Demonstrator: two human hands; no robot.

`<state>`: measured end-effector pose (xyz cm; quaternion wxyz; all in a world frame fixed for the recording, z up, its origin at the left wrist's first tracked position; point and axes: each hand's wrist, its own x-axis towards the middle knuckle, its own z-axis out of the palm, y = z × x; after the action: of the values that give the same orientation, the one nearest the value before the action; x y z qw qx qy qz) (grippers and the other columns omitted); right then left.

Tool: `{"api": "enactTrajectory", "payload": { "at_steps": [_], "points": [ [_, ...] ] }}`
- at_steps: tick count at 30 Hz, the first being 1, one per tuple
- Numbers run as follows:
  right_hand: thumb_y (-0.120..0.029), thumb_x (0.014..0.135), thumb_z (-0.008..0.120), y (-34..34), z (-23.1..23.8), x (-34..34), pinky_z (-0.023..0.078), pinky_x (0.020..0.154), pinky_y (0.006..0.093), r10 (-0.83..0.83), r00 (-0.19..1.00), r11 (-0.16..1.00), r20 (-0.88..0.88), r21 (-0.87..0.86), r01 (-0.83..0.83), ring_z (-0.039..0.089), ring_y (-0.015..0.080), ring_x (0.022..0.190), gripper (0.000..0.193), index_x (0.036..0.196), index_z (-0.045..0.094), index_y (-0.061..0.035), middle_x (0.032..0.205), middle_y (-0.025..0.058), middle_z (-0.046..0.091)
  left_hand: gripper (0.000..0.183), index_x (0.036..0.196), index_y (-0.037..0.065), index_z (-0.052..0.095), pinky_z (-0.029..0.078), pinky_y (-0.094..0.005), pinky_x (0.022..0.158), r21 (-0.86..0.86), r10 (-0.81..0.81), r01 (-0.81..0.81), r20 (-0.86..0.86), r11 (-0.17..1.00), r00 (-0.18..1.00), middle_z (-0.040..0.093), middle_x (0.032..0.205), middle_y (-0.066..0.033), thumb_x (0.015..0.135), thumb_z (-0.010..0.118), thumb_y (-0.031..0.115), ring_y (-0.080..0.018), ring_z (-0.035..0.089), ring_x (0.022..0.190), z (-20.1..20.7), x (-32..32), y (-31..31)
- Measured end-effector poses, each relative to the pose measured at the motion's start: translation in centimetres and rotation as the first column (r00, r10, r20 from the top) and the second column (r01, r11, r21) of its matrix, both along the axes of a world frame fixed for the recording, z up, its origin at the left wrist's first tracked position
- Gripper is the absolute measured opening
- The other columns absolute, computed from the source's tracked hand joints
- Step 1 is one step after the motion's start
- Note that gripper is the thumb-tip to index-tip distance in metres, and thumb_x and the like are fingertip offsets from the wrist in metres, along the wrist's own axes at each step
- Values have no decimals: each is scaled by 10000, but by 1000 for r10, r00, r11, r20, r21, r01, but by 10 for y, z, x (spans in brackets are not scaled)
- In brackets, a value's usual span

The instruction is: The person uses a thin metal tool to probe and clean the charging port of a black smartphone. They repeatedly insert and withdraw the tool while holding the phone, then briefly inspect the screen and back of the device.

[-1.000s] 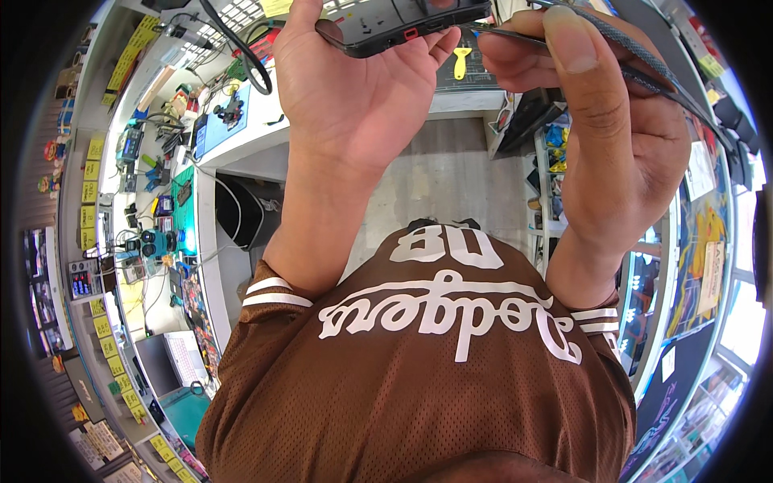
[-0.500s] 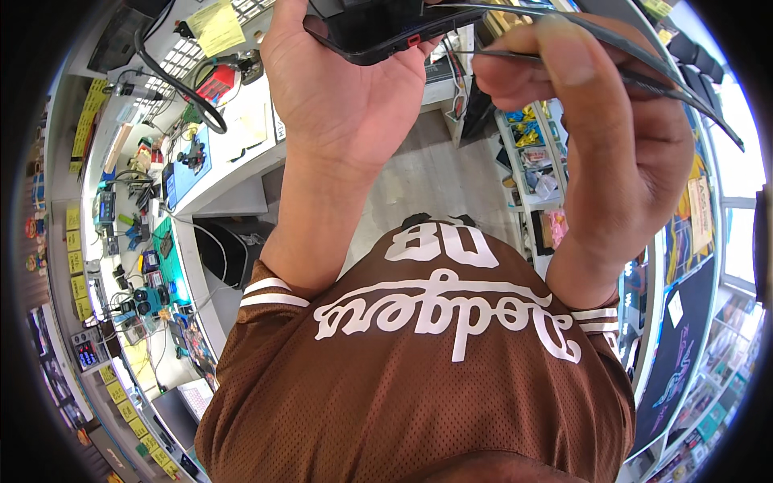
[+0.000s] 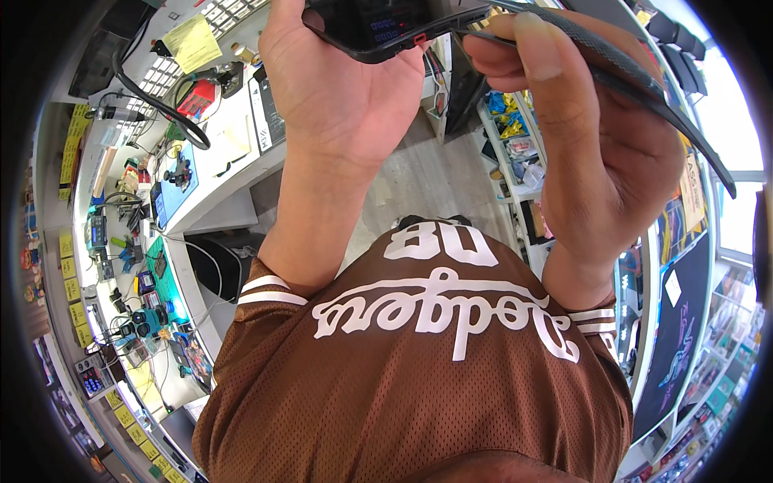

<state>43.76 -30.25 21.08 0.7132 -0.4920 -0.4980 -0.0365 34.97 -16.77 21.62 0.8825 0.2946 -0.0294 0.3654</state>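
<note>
At the top of the view, my left hand point(image 3: 342, 105) is closed around the edges of a black phone-like device point(image 3: 366, 36), its palm beneath it. The device has a glossy dark face with blue digits showing on it, and a small red part point(image 3: 419, 39) on its near edge. My right hand point(image 3: 580, 113) pinches dark tweezers point(image 3: 694, 140) between thumb and fingers. The tweezer arms point left, toward the device's right end. Their tips lie at the upper frame edge, so I cannot tell whether they touch it.
On the left, a white workbench point(image 3: 229, 153) bears cables, tools, a teal microscope point(image 3: 145, 324) and a green mat point(image 3: 165, 266). A black bent tube point(image 3: 153, 101) arches over it. Shelves with small packets point(image 3: 515, 149) stand right, beyond grey flooring point(image 3: 403, 181).
My right hand has shifted a little left with the tweezers, whose rear end has dropped lower. The device's face now shows blue digits. The whole view has turned slightly.
</note>
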Motion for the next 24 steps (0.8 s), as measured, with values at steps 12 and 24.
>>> {"api": "enactTrajectory", "payload": {
  "at_steps": [12,24],
  "points": [
    [-138,1080,538,-9,-8,21,627,769,380,257,954,960,-158,-69,-270,764,294,861,319,1146,670,145,1000,255,748,621,1163,-65,629,469,-417,1017,62,-135,132,60,989,989,686,1070,-150,1099,370,496,-296,633,1069,-7,4,4],
    [-208,1114,454,-6,5,23,612,796,400,448,801,882,-396,51,-468,747,334,921,395,1193,630,136,1096,313,712,605,1275,-72,567,461,-446,1043,-84,-132,143,119,986,984,671,1177,-176,1081,438,486,-313,624,1142,-4,-2,6]
  ]
}}
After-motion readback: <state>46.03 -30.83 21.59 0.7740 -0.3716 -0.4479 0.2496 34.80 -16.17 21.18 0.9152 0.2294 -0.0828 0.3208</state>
